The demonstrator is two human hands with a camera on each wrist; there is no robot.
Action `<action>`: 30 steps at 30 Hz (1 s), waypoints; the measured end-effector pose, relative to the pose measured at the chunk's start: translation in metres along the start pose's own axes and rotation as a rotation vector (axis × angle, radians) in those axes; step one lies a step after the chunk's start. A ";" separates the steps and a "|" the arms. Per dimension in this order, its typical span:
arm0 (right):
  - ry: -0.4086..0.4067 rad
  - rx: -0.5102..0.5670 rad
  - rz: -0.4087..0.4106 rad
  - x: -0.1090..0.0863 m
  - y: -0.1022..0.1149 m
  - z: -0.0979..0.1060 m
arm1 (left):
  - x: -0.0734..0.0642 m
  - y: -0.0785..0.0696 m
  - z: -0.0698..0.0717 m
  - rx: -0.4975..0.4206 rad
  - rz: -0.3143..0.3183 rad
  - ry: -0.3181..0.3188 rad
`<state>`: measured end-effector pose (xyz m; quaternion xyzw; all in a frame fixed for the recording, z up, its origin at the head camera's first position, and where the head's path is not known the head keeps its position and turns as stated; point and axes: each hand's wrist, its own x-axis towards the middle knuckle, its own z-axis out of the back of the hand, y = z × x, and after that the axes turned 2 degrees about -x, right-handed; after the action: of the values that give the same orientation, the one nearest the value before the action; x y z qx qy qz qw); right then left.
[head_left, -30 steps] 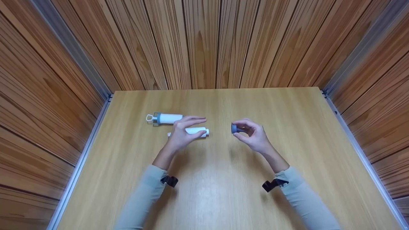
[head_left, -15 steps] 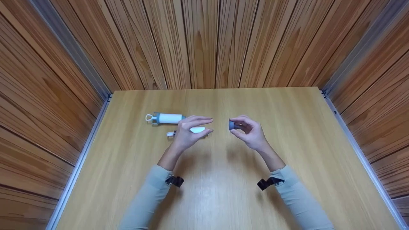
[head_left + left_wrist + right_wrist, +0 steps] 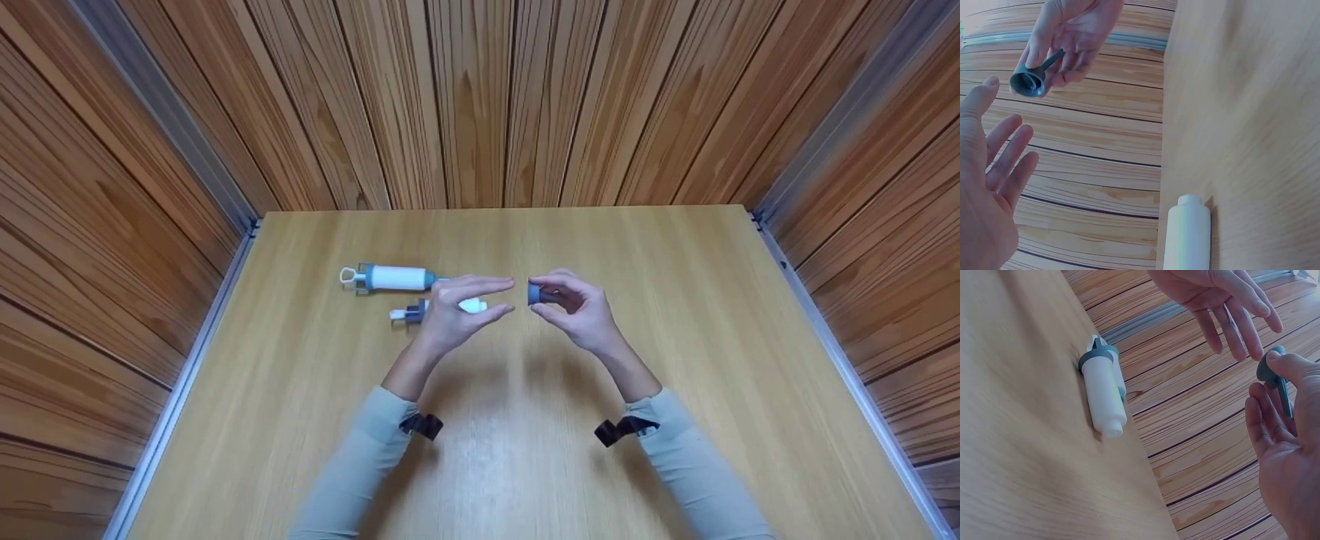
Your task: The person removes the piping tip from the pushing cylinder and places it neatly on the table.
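Between thumb and fingers my right hand (image 3: pixel 586 315) pinches a small blue-grey nozzle cap (image 3: pixel 534 293). The cap's round open end (image 3: pixel 1028 83) faces my left hand, and its thin spout points back into the right palm, as the right wrist view (image 3: pixel 1284 396) also shows. My left hand (image 3: pixel 450 322) holds nothing; its fingers are extended, with the thumb apart from them, a short gap from the cap. Below the left hand lies a white syringe-like tube (image 3: pixel 1102 391) with a dark collar and a bare narrow neck, partly hidden by that hand in the head view.
Behind it lies a similar white syringe-like tube (image 3: pixel 397 278) with a pull handle at its left and a blue-grey tip. Both rest on the wooden table (image 3: pixel 480 457). Wood-plank walls (image 3: pixel 480 105) with metal corner rails (image 3: pixel 184 367) enclose the table.
Both hands have moved toward each other, the left one rightward and the right one leftward with the nozzle cap. More of the near tube's handle end now shows.
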<state>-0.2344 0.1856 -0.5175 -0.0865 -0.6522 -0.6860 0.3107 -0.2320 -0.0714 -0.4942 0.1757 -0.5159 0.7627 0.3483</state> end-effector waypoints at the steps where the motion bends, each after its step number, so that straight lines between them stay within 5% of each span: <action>1: 0.004 -0.003 0.000 0.000 0.000 -0.001 | 0.000 0.000 -0.001 -0.004 -0.004 0.000; 19: 0.042 0.044 0.015 0.003 0.005 -0.012 | 0.000 0.002 -0.011 -0.020 -0.103 -0.017; 30: 0.048 0.040 0.012 0.002 0.005 -0.012 | 0.001 0.002 -0.009 -0.028 -0.089 -0.003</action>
<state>-0.2298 0.1738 -0.5140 -0.0678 -0.6574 -0.6729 0.3322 -0.2327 -0.0630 -0.4988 0.1949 -0.5186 0.7389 0.3835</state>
